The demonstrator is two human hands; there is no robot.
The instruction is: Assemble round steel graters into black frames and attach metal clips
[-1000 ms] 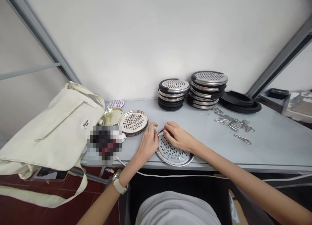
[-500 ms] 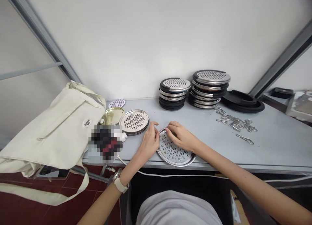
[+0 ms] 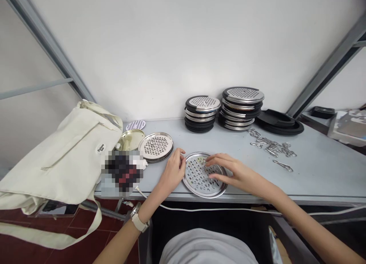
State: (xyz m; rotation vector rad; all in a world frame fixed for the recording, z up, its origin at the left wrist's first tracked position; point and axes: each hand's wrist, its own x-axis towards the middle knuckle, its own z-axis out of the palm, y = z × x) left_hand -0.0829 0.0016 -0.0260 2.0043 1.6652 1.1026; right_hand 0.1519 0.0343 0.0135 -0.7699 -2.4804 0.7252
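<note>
A round silver metal plate [image 3: 201,174] with a raised rim and a pattern of dark holes lies flat near the table's front edge. At its left rim, my left hand [image 3: 173,168] has its fingers curled in and closed against the edge; the exact grip is partly hidden. My right hand [image 3: 236,172] hovers over the plate's right side with fingers spread and nothing in them. Just left of my left hand is a small stack of round plates [image 3: 156,146], its top one pale with dark holes. A gold-coloured round lid [image 3: 131,139] lies beside that stack.
Two stacks of black-rimmed perforated discs [image 3: 202,113] stand by the wall. Right of them are black round trays [image 3: 278,123] and scattered metal snap hooks [image 3: 271,146]. A cream bag [image 3: 65,153] covers the left end. A white cable [image 3: 200,209] runs along the front edge.
My right hand has shifted right off the plate's middle and its fingers have spread, uncovering more of the holes. My left hand stays at the left rim. The view has tilted slightly.
</note>
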